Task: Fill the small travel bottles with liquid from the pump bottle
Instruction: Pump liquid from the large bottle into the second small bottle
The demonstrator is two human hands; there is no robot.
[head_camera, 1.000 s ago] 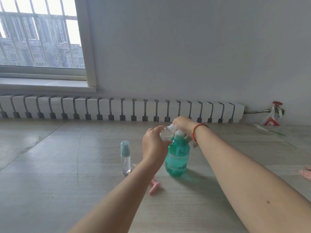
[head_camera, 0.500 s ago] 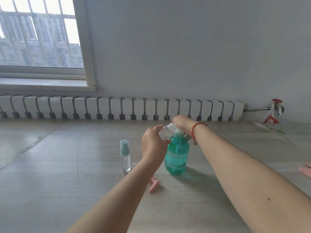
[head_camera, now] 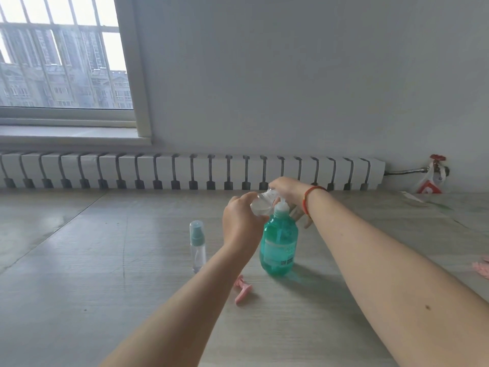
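Note:
A green pump bottle [head_camera: 279,245] stands upright on the pale wood floor, its white neck showing under my right hand [head_camera: 288,188]. That hand lies over the pump head, which it hides, with fingers curled down behind it. My left hand [head_camera: 240,223] grips a small clear travel bottle [head_camera: 260,205], tilted, with its mouth up at the pump spout. A second small travel bottle [head_camera: 198,245] with a teal spray top and clear cap stands upright to the left, apart from both hands.
A pink razor [head_camera: 242,290] lies on the floor just in front of the pump bottle. A long white radiator [head_camera: 185,170] runs along the wall behind, with a red valve [head_camera: 436,165] at the far right. Something pink [head_camera: 481,268] lies at the right edge.
My right hand has risen slightly over the pump, and more of the white neck shows. The left hand keeps the tilted clear bottle at the spout.

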